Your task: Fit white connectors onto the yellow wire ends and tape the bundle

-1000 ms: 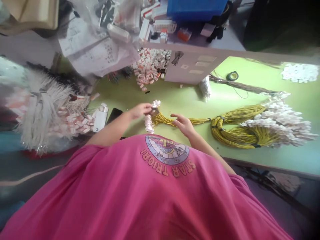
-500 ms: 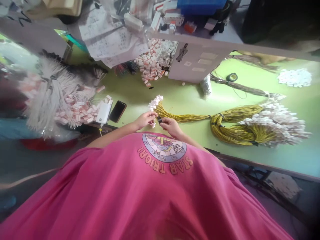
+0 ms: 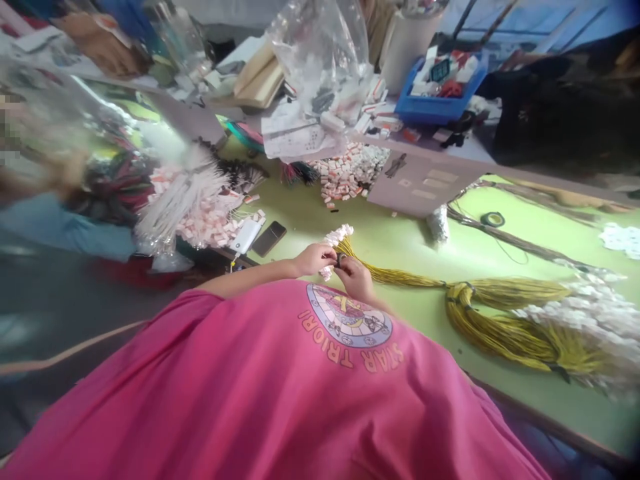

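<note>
A long bundle of yellow wires [image 3: 400, 275] lies across the green table [image 3: 400, 240], ending near me in a cluster of white connectors [image 3: 338, 237]. My left hand [image 3: 315, 257] is closed around that connector end. My right hand [image 3: 356, 275] meets it from the right, fingers pinched on a small dark piece [image 3: 340, 260] at the bundle, possibly tape. Both hands sit just above my pink shirt.
More yellow wire bundles with white connectors [image 3: 530, 333] lie to the right. A phone [image 3: 269, 238] and white power bank [image 3: 244, 236] lie left, beside a heap of white wires with pink connectors [image 3: 195, 207]. Loose connectors [image 3: 350, 172], a tape roll [image 3: 493, 219], a blue bin [image 3: 440, 87] and bags stand farther back.
My hands came together on the connector end of the bundle; the right hand moved left to meet the left. My head tilted up, showing more of the cluttered back.
</note>
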`<state>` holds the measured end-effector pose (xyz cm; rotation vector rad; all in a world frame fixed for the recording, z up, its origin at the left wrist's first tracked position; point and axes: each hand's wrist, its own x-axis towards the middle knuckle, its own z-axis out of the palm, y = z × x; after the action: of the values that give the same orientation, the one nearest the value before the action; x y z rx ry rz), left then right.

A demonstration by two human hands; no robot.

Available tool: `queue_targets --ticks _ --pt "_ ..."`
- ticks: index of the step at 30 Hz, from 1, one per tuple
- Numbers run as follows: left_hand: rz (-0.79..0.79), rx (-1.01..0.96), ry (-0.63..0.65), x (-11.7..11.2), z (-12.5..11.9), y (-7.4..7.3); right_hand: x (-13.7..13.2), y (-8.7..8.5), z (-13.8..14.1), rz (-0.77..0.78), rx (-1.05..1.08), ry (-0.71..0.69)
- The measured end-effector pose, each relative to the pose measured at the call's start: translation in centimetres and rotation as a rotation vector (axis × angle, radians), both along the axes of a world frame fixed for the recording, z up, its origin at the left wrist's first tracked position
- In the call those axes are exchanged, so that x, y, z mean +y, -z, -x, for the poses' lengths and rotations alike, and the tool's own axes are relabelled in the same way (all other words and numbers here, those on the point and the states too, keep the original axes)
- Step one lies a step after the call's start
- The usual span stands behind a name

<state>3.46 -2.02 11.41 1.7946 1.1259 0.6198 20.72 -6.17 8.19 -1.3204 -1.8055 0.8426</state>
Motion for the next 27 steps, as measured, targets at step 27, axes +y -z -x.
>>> queue_targets --ticks 27 --pt "0.072 0.087 0.249 0.1 -0.3 -1.3 -2.4 -0.5 -0.8 0.042 -0.174 0.078"
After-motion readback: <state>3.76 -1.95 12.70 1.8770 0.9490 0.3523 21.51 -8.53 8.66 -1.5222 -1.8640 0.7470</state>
